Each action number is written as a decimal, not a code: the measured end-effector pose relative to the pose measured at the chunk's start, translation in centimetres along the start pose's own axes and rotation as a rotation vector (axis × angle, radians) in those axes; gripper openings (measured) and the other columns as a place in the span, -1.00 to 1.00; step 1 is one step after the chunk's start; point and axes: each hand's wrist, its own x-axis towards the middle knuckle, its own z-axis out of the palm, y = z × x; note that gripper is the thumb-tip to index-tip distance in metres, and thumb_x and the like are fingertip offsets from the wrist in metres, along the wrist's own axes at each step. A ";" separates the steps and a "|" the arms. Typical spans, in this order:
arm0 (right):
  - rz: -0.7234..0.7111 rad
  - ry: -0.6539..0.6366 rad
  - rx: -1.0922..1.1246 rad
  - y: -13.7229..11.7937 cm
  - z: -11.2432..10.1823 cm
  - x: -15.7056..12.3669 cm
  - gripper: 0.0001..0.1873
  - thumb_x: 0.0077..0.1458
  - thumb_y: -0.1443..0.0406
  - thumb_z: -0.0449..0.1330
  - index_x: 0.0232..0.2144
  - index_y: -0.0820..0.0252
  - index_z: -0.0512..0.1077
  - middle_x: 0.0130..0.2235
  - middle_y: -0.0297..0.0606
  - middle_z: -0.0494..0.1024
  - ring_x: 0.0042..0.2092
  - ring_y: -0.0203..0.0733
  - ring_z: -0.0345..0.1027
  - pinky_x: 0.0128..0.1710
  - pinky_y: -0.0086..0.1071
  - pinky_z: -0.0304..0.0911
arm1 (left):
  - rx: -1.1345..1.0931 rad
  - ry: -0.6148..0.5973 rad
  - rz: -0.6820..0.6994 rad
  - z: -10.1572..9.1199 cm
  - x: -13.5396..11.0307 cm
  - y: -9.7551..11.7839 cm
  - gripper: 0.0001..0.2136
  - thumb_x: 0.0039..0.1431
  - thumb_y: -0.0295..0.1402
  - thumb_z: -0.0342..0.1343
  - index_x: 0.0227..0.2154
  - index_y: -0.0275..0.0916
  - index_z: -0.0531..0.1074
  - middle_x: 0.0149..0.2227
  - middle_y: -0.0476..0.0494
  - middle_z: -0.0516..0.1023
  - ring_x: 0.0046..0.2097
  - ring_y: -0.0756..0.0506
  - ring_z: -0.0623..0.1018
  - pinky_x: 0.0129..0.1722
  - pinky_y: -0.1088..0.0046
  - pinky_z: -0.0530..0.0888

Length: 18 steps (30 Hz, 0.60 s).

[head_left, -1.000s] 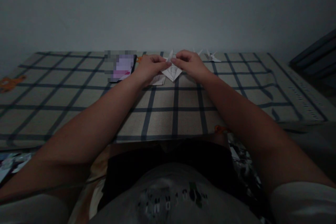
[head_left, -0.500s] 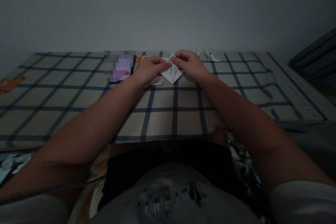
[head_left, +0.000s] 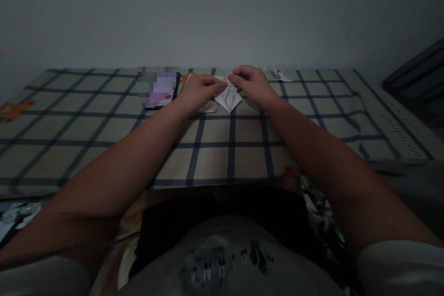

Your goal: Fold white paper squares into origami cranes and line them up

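Observation:
Between my hands is a piece of folded white paper [head_left: 229, 100], diamond-shaped with a point toward me and a crease down its middle. My left hand [head_left: 201, 91] pinches its left side near the upper part, thumb on top. With thumb and fingers closed, my right hand [head_left: 252, 84] grips the upper right of the same paper. The fingers hide the top of the folds. Partly under my left hand lies more flat paper [head_left: 208, 107]. Beyond my right hand stands a folded paper crane [head_left: 281, 75], and white paper tips show beside it.
A phone [head_left: 162, 89] with a lit, partly blurred screen lies left of my left hand. The checked tablecloth [head_left: 222, 162] covers the table, which meets a plain wall [head_left: 222, 14] at the back. A dark slatted object [head_left: 418, 78] stands at the far right.
The folded paper has shifted very slightly right and toward me. Its upper tip, upright between my fingers before, now appears lower and more covered by my fingertips.

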 end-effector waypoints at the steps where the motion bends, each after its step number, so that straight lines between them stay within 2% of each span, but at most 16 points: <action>1: 0.002 0.000 -0.006 0.0 0.0 0.0 -0.73 0.25 0.08 0.38 -0.32 0.13 0.50 -0.35 -0.35 0.48 -0.29 -0.27 0.34 -0.23 -0.34 0.35 | 0.015 -0.003 0.008 0.0 -0.1 0.1 -0.80 0.07 -0.21 0.42 -0.46 -0.24 0.63 -0.48 -0.07 0.59 -0.41 -0.02 0.48 -0.32 0.44 0.47; 8: 0.040 0.018 0.016 -0.3 0.1 -0.1 -0.72 0.24 0.07 0.39 -0.34 0.12 0.51 -0.38 -0.37 0.48 -0.35 -0.30 0.32 -0.33 -0.38 0.33 | 0.038 0.015 -0.007 0.3 -0.4 0.8 -0.82 0.10 -0.28 0.40 -0.51 -0.25 0.60 -0.53 -0.06 0.52 -0.42 -0.03 0.46 -0.30 0.39 0.46; 14: 0.039 0.038 0.003 -0.3 -0.1 -0.1 -0.74 0.26 0.09 0.40 -0.31 0.15 0.56 -0.38 -0.35 0.50 -0.29 -0.25 0.39 -0.24 -0.33 0.37 | 0.049 0.031 -0.014 0.3 -0.3 0.6 -0.87 0.09 -0.35 0.41 -0.47 -0.27 0.61 -0.48 -0.09 0.58 -0.37 -0.06 0.53 -0.24 0.37 0.50; 18: 0.031 0.048 -0.008 -0.3 -0.1 -0.1 -0.75 0.29 0.11 0.38 -0.32 0.16 0.57 -0.39 -0.36 0.49 -0.32 -0.27 0.37 -0.26 -0.34 0.35 | 0.060 0.028 -0.012 0.3 -0.2 0.6 -0.85 0.12 -0.34 0.41 -0.49 -0.26 0.61 -0.51 -0.06 0.56 -0.42 -0.02 0.50 -0.28 0.40 0.50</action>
